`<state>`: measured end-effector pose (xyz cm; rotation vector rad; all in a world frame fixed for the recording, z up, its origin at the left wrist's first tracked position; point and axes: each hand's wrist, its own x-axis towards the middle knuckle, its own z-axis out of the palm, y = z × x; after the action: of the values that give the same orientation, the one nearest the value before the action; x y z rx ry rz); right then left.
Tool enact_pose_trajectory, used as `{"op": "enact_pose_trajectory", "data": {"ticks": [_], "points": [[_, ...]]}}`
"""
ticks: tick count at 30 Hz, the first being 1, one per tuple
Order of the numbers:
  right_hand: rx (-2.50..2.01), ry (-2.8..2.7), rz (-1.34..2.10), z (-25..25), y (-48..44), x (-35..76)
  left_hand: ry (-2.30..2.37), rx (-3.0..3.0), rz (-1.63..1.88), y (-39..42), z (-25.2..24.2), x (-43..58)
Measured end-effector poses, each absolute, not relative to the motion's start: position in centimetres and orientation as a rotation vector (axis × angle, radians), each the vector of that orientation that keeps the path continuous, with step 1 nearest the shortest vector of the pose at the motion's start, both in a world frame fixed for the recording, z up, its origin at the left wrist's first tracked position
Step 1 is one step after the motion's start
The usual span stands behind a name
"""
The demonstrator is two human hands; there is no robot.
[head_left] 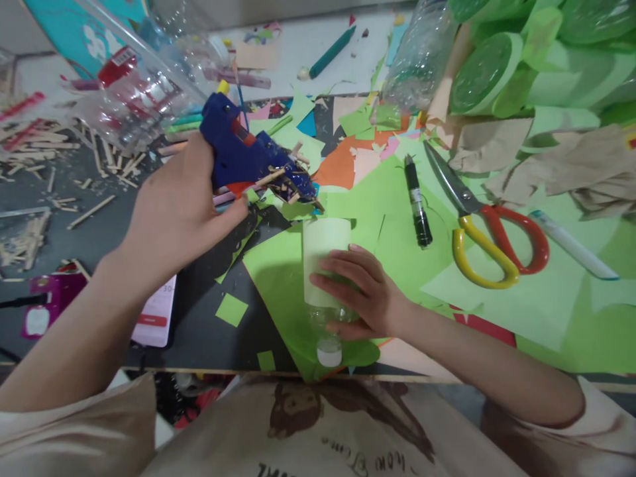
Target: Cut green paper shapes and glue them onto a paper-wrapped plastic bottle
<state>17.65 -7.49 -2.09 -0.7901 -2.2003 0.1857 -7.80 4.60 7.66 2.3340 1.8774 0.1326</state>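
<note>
My left hand [173,199] is wrapped round a blue hot glue gun [238,156] with a red trigger. Bits of wood and glue cling to the gun's front, and its nozzle points down and right, just above the bottle's far end. A clear glue stick [144,50] sticks out of its back. Fingers of my right hand [360,291] curl over a small plastic bottle [325,318] wrapped in pale green paper [322,242]. The bottle lies on green paper sheets [278,285], its white cap [329,354] toward me.
Scissors [477,215] with red and yellow handles and a black pen [417,202] lie on the right. Green-papered bottles [536,73] stand at back right. Wooden sticks [34,142], a phone [156,315] and a purple box [44,305] are on the left. A teal crayon-like stick [332,53] lies behind.
</note>
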Motion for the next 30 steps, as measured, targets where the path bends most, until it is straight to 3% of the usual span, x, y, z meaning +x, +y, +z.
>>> {"op": "enact_pose_trajectory", "data": {"ticks": [16,30], "points": [[-0.782,-2.226,0.177,-1.94,-7.44,17.80,1.875,2.370,0.077,4.50,7.29,-8.02],[-0.774,-2.226,0.224,-2.30,-7.54,17.96,1.802,2.415,0.241,4.68,6.93,-8.62]]}}
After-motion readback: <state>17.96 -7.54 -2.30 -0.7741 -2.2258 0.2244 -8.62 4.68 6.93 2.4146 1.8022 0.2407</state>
